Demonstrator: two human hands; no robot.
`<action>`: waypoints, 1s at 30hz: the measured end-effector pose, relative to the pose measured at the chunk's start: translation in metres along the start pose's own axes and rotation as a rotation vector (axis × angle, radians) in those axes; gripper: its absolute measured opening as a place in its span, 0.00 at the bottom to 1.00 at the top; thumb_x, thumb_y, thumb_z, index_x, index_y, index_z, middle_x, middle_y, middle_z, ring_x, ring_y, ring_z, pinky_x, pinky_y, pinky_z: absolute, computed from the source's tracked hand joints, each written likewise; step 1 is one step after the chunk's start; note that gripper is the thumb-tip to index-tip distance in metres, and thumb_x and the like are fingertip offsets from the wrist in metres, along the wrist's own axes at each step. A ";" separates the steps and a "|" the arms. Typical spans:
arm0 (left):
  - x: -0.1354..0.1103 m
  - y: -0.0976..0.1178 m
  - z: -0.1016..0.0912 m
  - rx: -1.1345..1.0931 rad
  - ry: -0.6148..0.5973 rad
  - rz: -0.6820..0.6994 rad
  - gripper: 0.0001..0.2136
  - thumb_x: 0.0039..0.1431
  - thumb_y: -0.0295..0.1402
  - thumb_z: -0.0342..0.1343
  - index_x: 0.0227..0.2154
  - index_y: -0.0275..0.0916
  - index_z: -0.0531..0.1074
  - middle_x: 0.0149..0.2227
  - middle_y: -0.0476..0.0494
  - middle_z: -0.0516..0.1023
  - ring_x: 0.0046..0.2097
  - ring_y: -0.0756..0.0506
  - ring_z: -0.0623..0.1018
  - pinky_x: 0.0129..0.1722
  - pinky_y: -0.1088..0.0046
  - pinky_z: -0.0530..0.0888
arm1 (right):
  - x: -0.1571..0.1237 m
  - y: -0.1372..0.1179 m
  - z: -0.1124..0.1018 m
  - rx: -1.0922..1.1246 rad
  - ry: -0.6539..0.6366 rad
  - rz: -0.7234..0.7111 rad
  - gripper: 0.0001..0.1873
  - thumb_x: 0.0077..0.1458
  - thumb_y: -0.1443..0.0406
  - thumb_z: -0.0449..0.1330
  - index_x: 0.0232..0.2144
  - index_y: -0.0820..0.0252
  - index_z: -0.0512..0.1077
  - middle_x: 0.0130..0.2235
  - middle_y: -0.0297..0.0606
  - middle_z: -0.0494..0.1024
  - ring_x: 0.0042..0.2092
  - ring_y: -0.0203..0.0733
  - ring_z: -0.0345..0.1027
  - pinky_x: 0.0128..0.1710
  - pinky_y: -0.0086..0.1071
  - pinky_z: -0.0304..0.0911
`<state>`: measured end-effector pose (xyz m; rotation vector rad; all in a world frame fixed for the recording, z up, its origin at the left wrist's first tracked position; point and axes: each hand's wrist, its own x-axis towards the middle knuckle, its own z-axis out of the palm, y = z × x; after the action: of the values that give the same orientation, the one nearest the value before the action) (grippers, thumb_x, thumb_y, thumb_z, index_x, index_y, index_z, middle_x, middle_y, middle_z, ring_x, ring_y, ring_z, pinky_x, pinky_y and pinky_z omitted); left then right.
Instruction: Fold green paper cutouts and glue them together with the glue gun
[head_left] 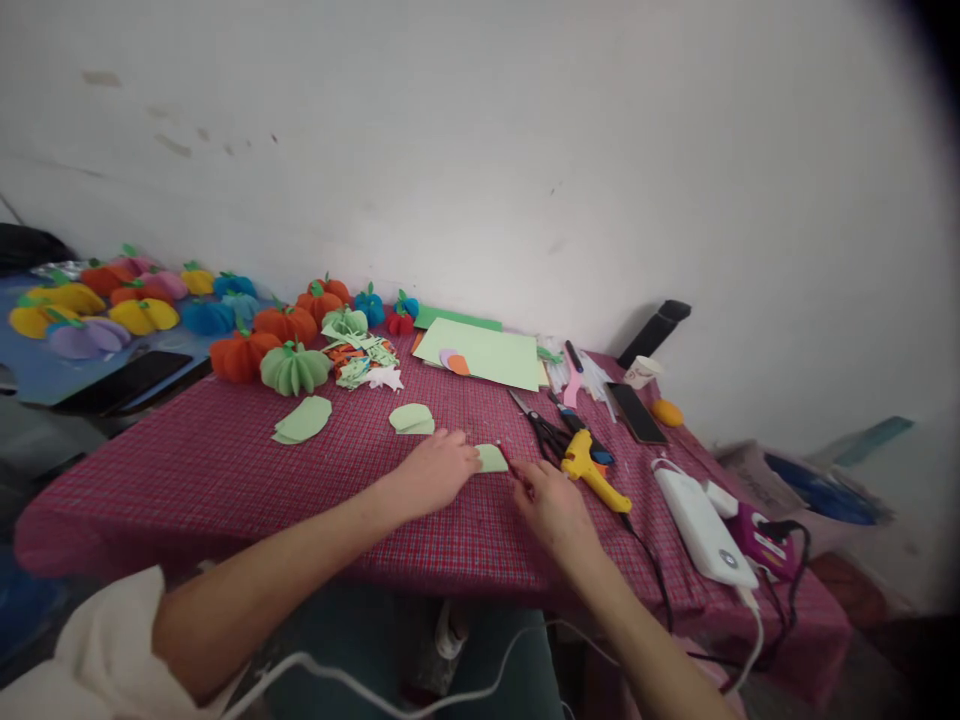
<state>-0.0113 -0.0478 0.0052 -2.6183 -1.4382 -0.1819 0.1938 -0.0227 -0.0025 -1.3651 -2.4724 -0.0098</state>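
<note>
"What big things reach you through the head camera?"

"I get a pale wall (450, 150) at the back. In front of it is the surface (225, 480), dressed in a pink and red checked cloth. A blue surface (30, 365) peeks out at the far left."

"What sits on them?"

"I see paper pumpkins in many colors on both, and a light green pumpkin (295, 369) is one of the nearest. A big light green sheet (487, 350) lies toward the wall. A white box with a cable (705, 525) is over on the right."

"And the hands?"

"The left hand (442, 467) and the right hand (553, 505) are side by side near the front edge, with a small gap between them. Just past the right hand I see a yellow glue gun (596, 475), with black scissors (546, 430) beside it."

"What are the fingers doing?"

"The left fingers rest on one end of a little green paper piece (491, 458). I can't tell if they pinch it or only press. The right fingers are closed around a thin red stick (507, 457). It may be a pencil, but it's too small and fuzzy for me to be sure. Its tip is at the paper's right side."

"So where is that paper?"

"Down on the cloth, between the two hands. A cut green pile (412, 419) lies to its left."
</note>
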 end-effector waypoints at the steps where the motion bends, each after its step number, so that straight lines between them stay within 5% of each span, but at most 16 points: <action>1: -0.003 0.006 0.004 0.008 0.004 0.001 0.13 0.60 0.27 0.45 0.43 0.40 0.71 0.39 0.44 0.75 0.41 0.44 0.68 0.39 0.66 0.62 | 0.004 -0.006 0.005 0.006 -0.017 -0.007 0.18 0.56 0.70 0.50 0.46 0.60 0.72 0.34 0.40 0.74 0.35 0.39 0.68 0.36 0.29 0.60; 6: -0.005 0.017 0.013 0.025 -0.006 -0.047 0.12 0.62 0.28 0.43 0.43 0.38 0.70 0.40 0.42 0.74 0.43 0.43 0.67 0.42 0.65 0.61 | 0.015 -0.028 0.022 0.020 -0.071 -0.043 0.19 0.56 0.71 0.50 0.48 0.58 0.71 0.37 0.42 0.75 0.39 0.40 0.68 0.39 0.29 0.60; 13: -0.004 0.011 0.014 -0.081 -0.019 -0.071 0.13 0.62 0.28 0.43 0.45 0.43 0.69 0.41 0.46 0.73 0.44 0.42 0.66 0.41 0.63 0.60 | 0.025 -0.022 0.034 -0.035 -0.163 -0.079 0.18 0.57 0.71 0.50 0.47 0.59 0.73 0.38 0.44 0.75 0.43 0.43 0.67 0.42 0.30 0.60; 23: -0.006 0.010 0.019 -0.090 0.048 -0.072 0.12 0.62 0.28 0.44 0.43 0.41 0.70 0.38 0.44 0.75 0.42 0.43 0.67 0.40 0.64 0.60 | 0.026 0.008 0.027 -0.129 -0.095 0.066 0.17 0.57 0.72 0.48 0.42 0.63 0.75 0.34 0.43 0.75 0.37 0.40 0.68 0.38 0.29 0.60; 30: -0.003 0.013 0.021 -0.048 0.083 -0.065 0.11 0.61 0.29 0.45 0.42 0.40 0.70 0.37 0.45 0.73 0.42 0.42 0.67 0.39 0.64 0.60 | 0.013 -0.015 0.028 -0.102 -0.047 0.039 0.19 0.56 0.71 0.49 0.48 0.62 0.71 0.35 0.42 0.75 0.36 0.40 0.67 0.38 0.29 0.60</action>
<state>-0.0011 -0.0530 -0.0172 -2.5700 -1.5097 -0.3317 0.1670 -0.0153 -0.0237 -1.4716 -2.5143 -0.0970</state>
